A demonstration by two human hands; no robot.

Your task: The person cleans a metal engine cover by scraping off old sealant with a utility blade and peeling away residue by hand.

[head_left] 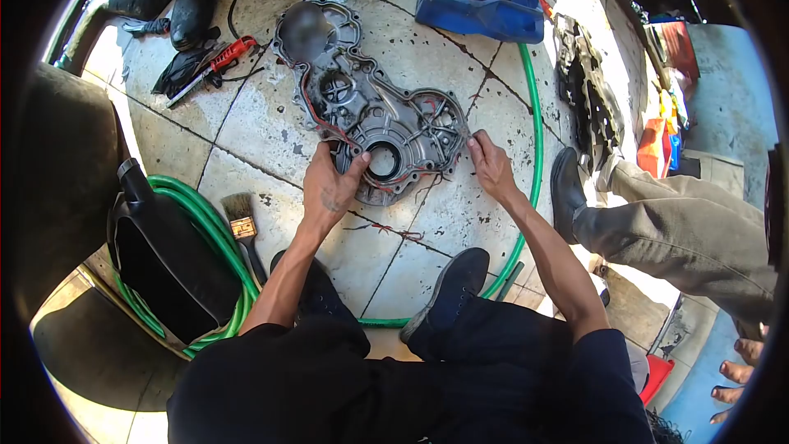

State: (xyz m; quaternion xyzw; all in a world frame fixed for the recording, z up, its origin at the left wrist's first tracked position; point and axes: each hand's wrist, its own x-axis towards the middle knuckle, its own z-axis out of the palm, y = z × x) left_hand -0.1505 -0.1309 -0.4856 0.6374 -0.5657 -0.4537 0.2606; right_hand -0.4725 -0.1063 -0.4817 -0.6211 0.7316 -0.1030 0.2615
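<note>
A grey cast-metal engine cover [374,119] is held between my hands above the tiled floor. Red sealant strips run along parts of its edge, and a round opening shows near its lower end. My left hand [333,185] grips the lower left edge, thumb on top beside the opening and fingers partly hidden beneath. At the right end, my right hand [491,166] is closed on the rim, its fingertips partly out of sight. Loose red sealant scraps [394,233] lie on the tiles below the cover.
A green hose [536,115] curves round the right side and past my shoes. To the left are a paintbrush [241,218], a black jug [168,255] and a red-handled tool [230,53]. A cut blue container [481,0] stands ahead. Another person's leg [674,222] is at right.
</note>
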